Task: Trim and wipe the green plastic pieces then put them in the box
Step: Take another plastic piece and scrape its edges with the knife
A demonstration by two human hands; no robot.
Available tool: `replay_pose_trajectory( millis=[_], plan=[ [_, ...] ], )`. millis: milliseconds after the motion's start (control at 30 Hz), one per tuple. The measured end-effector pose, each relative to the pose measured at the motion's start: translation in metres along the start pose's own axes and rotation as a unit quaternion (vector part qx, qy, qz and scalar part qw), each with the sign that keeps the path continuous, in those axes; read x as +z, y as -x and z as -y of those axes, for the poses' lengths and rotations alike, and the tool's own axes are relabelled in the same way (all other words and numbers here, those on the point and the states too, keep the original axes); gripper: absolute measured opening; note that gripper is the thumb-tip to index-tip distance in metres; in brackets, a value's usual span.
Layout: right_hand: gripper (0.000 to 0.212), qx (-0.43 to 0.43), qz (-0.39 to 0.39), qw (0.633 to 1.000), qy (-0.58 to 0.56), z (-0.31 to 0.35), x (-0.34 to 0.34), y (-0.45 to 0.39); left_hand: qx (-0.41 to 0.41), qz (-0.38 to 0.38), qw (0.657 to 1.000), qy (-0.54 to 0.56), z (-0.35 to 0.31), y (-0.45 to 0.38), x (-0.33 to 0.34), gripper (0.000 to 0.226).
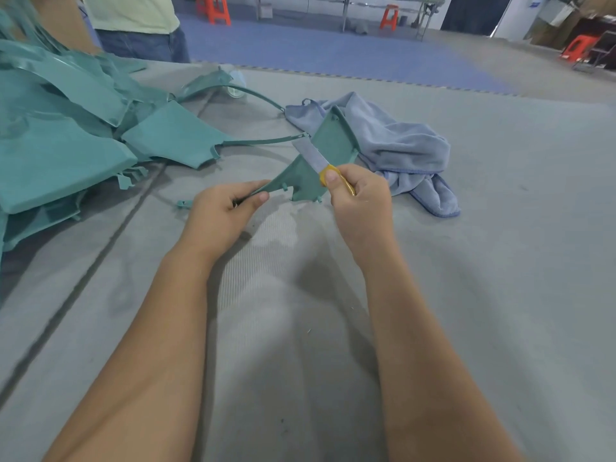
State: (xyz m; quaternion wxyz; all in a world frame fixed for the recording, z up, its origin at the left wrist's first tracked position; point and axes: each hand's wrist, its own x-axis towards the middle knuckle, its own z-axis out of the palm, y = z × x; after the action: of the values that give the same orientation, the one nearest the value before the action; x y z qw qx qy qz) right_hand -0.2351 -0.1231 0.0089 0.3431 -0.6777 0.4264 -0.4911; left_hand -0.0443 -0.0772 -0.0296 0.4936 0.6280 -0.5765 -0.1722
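Far left, the heap of green plastic pieces [66,135] sprawled over the grey table [500,261], panels stacked and tilted on one another, thin curved strips poking out toward the middle. Behind that heap stood another person [133,25], only a pale shirt and jeans showing.

Moving in, my left hand [221,211] had its thumb and curled fingers pinched on the narrow near tip of the green piece [320,155] I was working on, holding it up off the table. That piece rose away from me, widening as it ran up and to the right, small tabs hanging off its lower edge.

Across its face lay the knife [316,163], grey blade flat against the green surface and pointing up-left. My right hand [358,195] was wrapped tight round the yellow handle, thumb pressed on top just behind the blade, fingers folded under.

Just beyond, partly hidden by the piece, the blue cloth [400,151] lay crumpled on the table, one folded corner trailing toward me on the right.

Further right and back, orange stools [216,8] stood on the blue floor.

No box in sight to me.
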Motion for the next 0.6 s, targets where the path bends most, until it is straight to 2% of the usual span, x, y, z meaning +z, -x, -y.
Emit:
replay_pose_trajectory(
  millis=[400,600],
  plan=[
    [0.027,-0.029,0.082,0.994,0.06,0.001,0.022,0.012,-0.006,-0.026,1.0,-0.002,-0.002,-0.001,0.003,0.024],
    [0.024,0.035,-0.018,0.992,-0.122,0.01,0.013,0.009,-0.017,-0.052,0.998,-0.038,-0.006,-0.002,0.009,0.022]
  ],
)
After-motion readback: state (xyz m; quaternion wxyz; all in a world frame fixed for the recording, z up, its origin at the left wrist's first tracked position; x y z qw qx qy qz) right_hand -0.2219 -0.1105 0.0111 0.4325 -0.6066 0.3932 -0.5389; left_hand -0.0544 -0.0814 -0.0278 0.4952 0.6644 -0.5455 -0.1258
